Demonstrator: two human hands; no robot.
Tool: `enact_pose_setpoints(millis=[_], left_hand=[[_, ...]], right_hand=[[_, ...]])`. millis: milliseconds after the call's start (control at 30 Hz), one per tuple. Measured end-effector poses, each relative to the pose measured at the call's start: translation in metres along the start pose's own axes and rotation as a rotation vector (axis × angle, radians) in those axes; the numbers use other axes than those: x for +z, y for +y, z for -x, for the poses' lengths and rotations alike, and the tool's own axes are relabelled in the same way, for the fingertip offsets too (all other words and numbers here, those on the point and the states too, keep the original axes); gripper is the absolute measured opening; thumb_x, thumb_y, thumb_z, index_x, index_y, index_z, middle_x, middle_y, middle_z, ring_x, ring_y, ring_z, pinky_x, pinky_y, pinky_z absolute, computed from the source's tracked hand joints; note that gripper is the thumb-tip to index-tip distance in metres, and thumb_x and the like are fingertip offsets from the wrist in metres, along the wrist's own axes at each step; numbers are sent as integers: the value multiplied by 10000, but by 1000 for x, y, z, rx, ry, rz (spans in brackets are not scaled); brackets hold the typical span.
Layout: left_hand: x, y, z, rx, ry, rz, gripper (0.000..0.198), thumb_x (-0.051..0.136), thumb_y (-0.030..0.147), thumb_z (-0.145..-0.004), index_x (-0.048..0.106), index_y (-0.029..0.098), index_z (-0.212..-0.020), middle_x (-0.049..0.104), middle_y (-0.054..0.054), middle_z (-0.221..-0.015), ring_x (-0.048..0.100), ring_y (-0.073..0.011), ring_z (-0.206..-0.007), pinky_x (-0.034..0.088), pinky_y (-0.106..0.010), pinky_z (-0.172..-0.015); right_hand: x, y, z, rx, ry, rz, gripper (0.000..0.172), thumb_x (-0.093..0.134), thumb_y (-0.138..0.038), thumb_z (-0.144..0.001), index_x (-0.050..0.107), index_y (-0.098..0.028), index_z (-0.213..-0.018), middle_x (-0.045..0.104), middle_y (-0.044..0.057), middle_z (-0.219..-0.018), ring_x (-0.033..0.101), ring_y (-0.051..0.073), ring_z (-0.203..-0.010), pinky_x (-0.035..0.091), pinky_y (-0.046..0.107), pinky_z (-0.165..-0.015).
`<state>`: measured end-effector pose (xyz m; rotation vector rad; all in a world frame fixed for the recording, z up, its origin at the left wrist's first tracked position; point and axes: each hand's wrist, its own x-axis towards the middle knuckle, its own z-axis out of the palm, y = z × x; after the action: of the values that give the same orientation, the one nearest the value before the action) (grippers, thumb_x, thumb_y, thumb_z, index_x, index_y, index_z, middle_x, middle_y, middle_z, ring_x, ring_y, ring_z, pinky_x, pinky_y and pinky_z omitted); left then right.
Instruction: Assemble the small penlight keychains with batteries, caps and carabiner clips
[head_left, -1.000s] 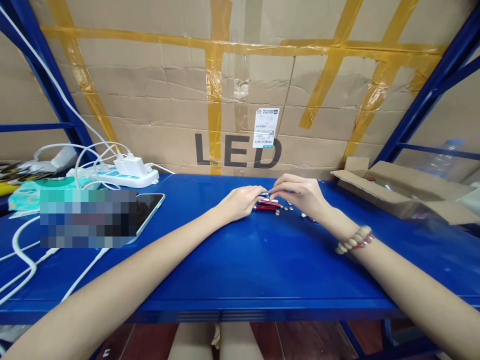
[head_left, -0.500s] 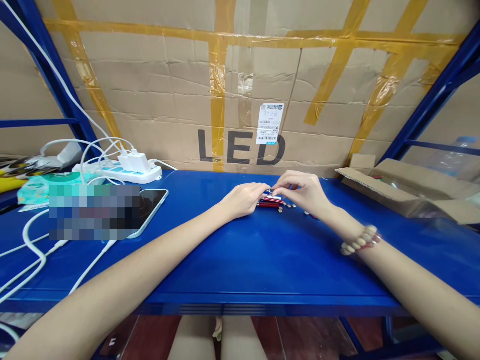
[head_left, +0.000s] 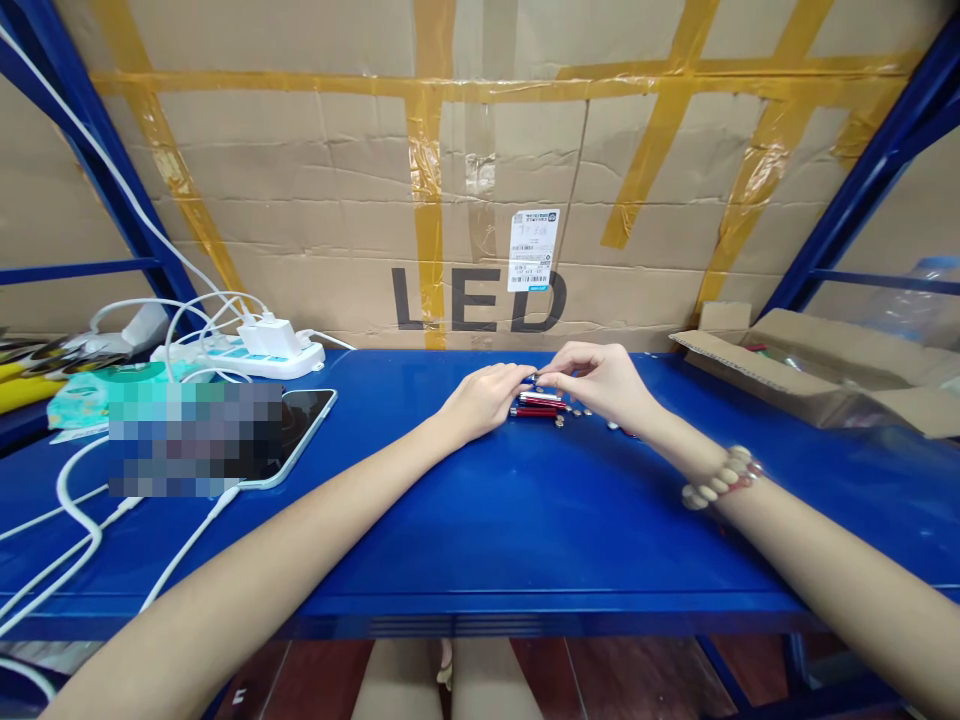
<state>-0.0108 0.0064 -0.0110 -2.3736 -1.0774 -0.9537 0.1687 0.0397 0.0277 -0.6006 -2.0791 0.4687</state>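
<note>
My left hand (head_left: 486, 397) and my right hand (head_left: 600, 380) meet fingertip to fingertip near the back middle of the blue shelf top (head_left: 480, 520). Both pinch a small dark and silver part (head_left: 535, 378) between them; it is too small to name. Just below the fingertips lie two or three thin red tubes (head_left: 536, 406) side by side. Several small round metal pieces (head_left: 579, 412) are scattered beside the tubes, under my right hand. A bead bracelet (head_left: 720, 480) circles my right wrist.
A phone (head_left: 300, 425) with a white cable lies left of my hands. Behind it is a white power strip (head_left: 240, 356) with chargers and looping cables. An open cardboard box (head_left: 817, 375) stands at the right. A taped cardboard wall marked LED (head_left: 476, 298) closes the back.
The hands stay together at the same spot with only slight finger motion. The view has shifted a little with my head.
</note>
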Motion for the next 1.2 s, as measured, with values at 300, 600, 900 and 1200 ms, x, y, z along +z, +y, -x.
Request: enact_pose_setpoints(millis=[300, 600, 900, 1200], left_hand=[[-5, 5, -3, -197, -122, 92, 247, 313, 266, -927, 459, 186, -1110, 633, -64, -1028, 615, -186, -922, 484, -290, -762], [-1, 3, 1, 10, -185, -28, 229, 345, 230, -909, 510, 163, -1053, 648, -72, -1006, 626, -182, -914, 490, -280, -764], [2, -1, 4, 51, -125, -78, 260, 346, 208, -900, 510, 143, -1093, 652, -71, -960, 631, -167, -860, 499, -268, -717], [-1, 0, 4, 62, -128, -175, 302, 335, 139, -878, 523, 140, -1113, 646, -57, -828, 625, -161, -742, 501, -263, -641]], right_hand=[[-2, 0, -2, 79, -58, -59, 315, 623, -444, -697, 689, -136, -689, 634, 44, -685, 532, 92, -470, 427, 231, -436], [-11, 18, -2, 150, -319, -46, 310, 663, -453, -648, 658, -142, -653, 614, 16, -588, 525, 103, -458, 432, 224, -417], [-11, 1, -1, -124, -449, 171, 334, 464, -399, -834, 604, -158, -650, 594, 20, -601, 547, 101, -519, 445, 231, -545], [5, 5, 3, 368, -524, -191, 454, 507, -583, -744, 514, -157, -585, 476, -29, -484, 452, 72, -395, 414, 213, -400]])
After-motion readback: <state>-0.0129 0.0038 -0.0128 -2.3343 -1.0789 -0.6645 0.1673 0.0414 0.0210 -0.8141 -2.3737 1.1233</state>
